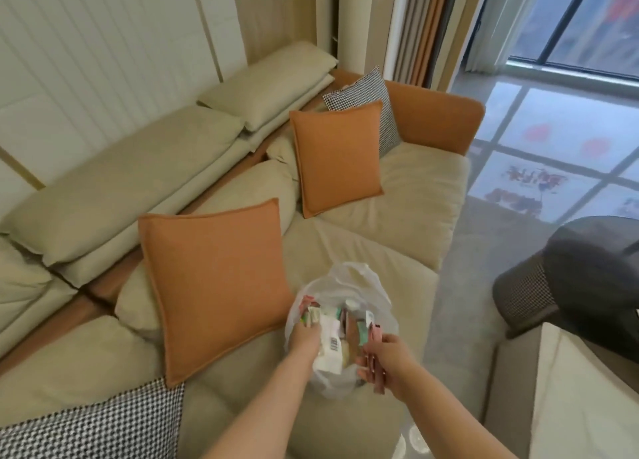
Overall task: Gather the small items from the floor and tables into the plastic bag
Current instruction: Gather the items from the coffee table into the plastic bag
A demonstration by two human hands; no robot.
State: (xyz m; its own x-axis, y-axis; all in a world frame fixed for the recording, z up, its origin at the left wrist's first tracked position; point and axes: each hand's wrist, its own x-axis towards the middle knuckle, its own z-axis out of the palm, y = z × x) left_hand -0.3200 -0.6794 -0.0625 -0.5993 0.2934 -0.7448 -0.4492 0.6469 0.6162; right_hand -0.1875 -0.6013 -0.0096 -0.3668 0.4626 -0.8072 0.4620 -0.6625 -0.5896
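A clear plastic bag [349, 282] rests on the beige sofa seat, stuffed with several small packets, among them a white pack with a barcode [330, 349]. My left hand [306, 334] grips the bag's left rim together with a small packet. Over the bag's right edge, my right hand [385, 361] is closed around a flat pink packet [375, 341].
The beige sofa [408, 209] carries two orange cushions [214, 285], [337, 157] and a houndstooth cushion [377, 92]. A houndstooth throw [103, 420] lies at bottom left. A dark round stool [567, 278] and a beige seat [570, 400] stand on the grey floor at right.
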